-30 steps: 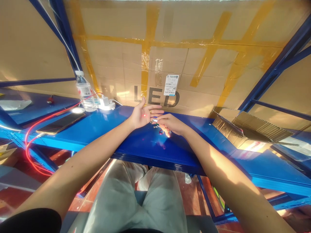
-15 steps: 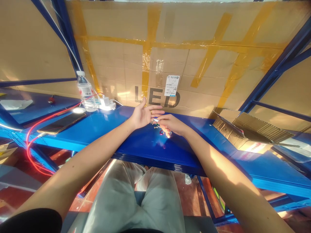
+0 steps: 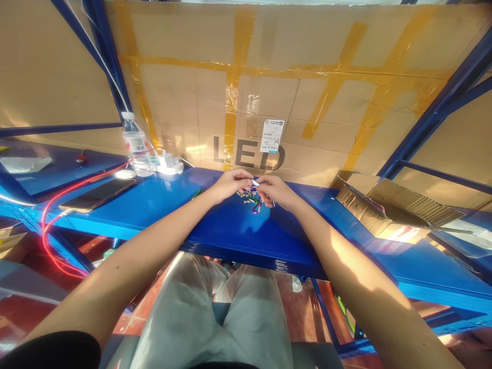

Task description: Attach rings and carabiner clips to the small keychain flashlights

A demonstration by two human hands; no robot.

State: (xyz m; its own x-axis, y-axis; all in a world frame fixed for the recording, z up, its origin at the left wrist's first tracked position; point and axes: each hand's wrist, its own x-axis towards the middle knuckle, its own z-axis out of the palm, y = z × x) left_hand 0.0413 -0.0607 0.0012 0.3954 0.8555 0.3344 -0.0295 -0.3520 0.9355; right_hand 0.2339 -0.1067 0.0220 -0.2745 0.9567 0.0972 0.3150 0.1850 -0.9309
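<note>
My left hand [image 3: 229, 184] is closed, its fingertips on the left end of a small, slim silver-white piece [image 3: 255, 183]. My right hand [image 3: 280, 192] pinches the right end of that piece, so the two hands meet over the blue table [image 3: 238, 230]. What kind of piece it is, I cannot make out. Just below the fingers lies a cluster of small carabiners [image 3: 257, 206], pink and green, with little metallic bits [image 3: 246, 195] at its left. My fingers hide part of this cluster. A thin green item [image 3: 197, 194] shows beside my left wrist.
On the left stand a water bottle [image 3: 137, 146] and a white power adapter [image 3: 169, 165], near a phone [image 3: 100, 195] with a red cable [image 3: 48, 218]. An open cardboard box [image 3: 369, 218] sits at the right. Behind the table rises a large taped carton [image 3: 184, 102].
My left hand, spread open before, has closed and come onto the silver-white piece. My right hand has turned slightly, and the carabiners below it show more clearly.
</note>
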